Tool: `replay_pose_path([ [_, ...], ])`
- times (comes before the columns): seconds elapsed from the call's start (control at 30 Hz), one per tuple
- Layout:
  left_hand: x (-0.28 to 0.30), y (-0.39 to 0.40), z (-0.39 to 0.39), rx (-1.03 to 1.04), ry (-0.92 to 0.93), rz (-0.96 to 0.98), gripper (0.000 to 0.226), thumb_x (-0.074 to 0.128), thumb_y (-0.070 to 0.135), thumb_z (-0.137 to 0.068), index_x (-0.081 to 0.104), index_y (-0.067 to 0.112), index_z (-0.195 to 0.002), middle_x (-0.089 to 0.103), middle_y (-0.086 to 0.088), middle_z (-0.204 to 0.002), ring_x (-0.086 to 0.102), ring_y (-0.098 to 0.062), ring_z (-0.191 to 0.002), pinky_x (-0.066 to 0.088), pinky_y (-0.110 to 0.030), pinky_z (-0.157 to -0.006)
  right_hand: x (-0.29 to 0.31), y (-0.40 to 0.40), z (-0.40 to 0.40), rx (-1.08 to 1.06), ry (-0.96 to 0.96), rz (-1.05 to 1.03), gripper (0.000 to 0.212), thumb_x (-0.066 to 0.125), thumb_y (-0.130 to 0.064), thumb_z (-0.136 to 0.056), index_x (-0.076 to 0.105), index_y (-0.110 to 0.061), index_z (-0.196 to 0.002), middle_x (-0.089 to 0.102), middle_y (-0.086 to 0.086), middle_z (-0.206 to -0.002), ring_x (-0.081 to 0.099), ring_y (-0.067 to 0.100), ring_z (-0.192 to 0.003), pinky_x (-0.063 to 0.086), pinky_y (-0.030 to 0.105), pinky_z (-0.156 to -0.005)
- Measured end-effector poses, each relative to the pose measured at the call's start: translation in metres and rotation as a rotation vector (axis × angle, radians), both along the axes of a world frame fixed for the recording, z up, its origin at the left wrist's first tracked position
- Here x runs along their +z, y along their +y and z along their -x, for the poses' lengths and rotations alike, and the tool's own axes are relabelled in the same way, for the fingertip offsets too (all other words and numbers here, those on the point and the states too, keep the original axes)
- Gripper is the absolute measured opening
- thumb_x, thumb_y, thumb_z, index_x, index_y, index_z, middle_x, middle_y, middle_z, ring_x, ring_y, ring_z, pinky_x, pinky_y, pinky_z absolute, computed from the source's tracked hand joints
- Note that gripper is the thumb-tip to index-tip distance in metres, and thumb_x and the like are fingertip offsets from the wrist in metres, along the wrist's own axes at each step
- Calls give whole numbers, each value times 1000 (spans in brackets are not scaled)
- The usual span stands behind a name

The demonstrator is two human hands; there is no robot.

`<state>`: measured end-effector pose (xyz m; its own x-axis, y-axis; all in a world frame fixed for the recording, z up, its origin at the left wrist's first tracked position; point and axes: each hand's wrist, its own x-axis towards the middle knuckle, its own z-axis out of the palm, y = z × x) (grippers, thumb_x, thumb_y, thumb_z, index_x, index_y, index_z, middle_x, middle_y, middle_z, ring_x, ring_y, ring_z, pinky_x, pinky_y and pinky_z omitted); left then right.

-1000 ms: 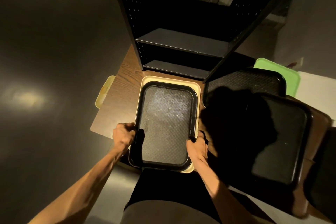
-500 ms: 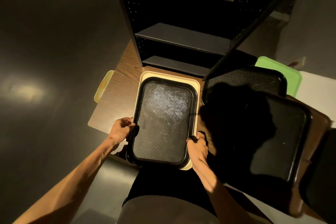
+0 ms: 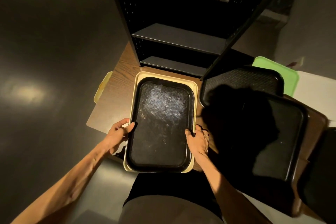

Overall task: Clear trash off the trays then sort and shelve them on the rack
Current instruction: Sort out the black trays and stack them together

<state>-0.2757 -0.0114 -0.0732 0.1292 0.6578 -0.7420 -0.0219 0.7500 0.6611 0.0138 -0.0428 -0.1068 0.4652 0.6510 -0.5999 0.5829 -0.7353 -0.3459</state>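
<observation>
Both hands grip the black tray (image 3: 160, 123) by its long sides: left hand (image 3: 119, 132) with the thumb hooked over the rim, right hand (image 3: 197, 139) curled round the opposite edge. It sits nested on a cream tray (image 3: 194, 89), on the wooden table (image 3: 125, 71) just in front of the rack (image 3: 181, 36). To do this well, I judge I should lift the black tray level and clear of the cream one, then slide it short end first onto a shelf (the lower one looks nearest). No trash shows on it, only scuffs. My shadow swallows the black trays (image 3: 280, 143) to the right, so I cannot tell what lies on them. A green tray (image 3: 276, 71) peeks out behind, mostly covered, and a yellow tray (image 3: 102, 87) hangs past the table's left edge.
</observation>
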Motion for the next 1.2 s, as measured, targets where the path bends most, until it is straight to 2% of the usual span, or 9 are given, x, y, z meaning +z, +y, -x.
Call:
replay_pose_path([
  [0.2, -1, -8, -8, 73, -83, 54, 21, 49, 8, -100, 65, 5, -112, 75, -6, -89, 72, -13, -74, 56, -20, -61, 0, -7, -8, 55, 12, -111, 37, 51, -29, -94, 56, -21, -130, 60, 11, -117, 54, 31, -114, 43, 42, -101],
  [0.3, -15, -2, -13, -191, 370, -168, 17, 51, 13, -100, 67, 7, -99, 70, 0, -77, 65, -17, -72, 54, -21, -61, -6, -11, -15, 114, 5, -86, 35, 51, -17, -90, 60, -21, -124, 62, 10, -116, 54, 28, -110, 44, 37, -96],
  [0.37, -31, 8, -7, -422, 728, -340, 10, 59, 17, -95, 67, 11, -93, 61, -7, -87, 60, -23, -80, 55, -33, -77, -9, -12, -16, 165, -29, -60, 36, 50, -17, -88, 60, -19, -123, 61, 10, -118, 53, 30, -110, 44, 37, -95],
  [0.43, -37, 10, -3, -537, 912, -414, 33, 69, 11, -82, 63, 12, -114, 57, -10, -101, 59, -24, -88, 53, -39, -86, -9, -12, -12, 193, -65, -57, 38, 50, -21, -91, 54, -17, -128, 57, 14, -120, 53, 33, -112, 44, 38, -97],
  [0.5, -35, 8, -7, -506, 904, -399, 51, 73, 4, -73, 57, 14, -121, 65, -9, -102, 64, -23, -89, 56, -38, -84, -6, -10, -9, 239, -119, -49, 41, 50, -28, -92, 48, -16, -131, 55, 14, -120, 54, 34, -110, 46, 39, -95],
  [0.63, -38, 7, -14, -474, 891, -283, 34, 69, 2, -75, 73, 15, -106, 77, -6, -94, 74, -22, -86, 60, -34, -82, -2, -6, -3, 267, -152, -37, 38, 50, -29, -94, 45, -13, -128, 52, 12, -121, 59, 33, -102, 51, 40, -87],
  [0.83, -38, 14, -20, -372, 898, -190, 26, 71, 3, -79, 75, 8, -103, 76, -13, -93, 73, -28, -88, 59, -35, -84, -3, 0, -1, 299, -165, 10, 51, 56, -20, -85, 42, -10, -133, 49, 12, -126, 61, 36, -99, 50, 45, -91],
  [0.97, -36, 14, -23, -365, 907, -153, 19, 70, 1, -78, 75, 5, -96, 75, -13, -86, 73, -26, -82, 57, -29, -74, -4, 2, 1, 311, -204, 17, 43, 52, -11, -83, 44, -5, -125, 50, 13, -124, 61, 39, -100, 49, 47, -91],
  [1.2, -37, 8, -36, -127, 843, -51, 15, 65, 9, -73, 75, 10, -85, 73, -9, -72, 71, -28, -69, 62, -42, -68, 4, 8, 2, 340, -207, 64, 42, 56, -8, -81, 48, -2, -121, 53, 14, -125, 59, 36, -109, 48, 40, -94],
])
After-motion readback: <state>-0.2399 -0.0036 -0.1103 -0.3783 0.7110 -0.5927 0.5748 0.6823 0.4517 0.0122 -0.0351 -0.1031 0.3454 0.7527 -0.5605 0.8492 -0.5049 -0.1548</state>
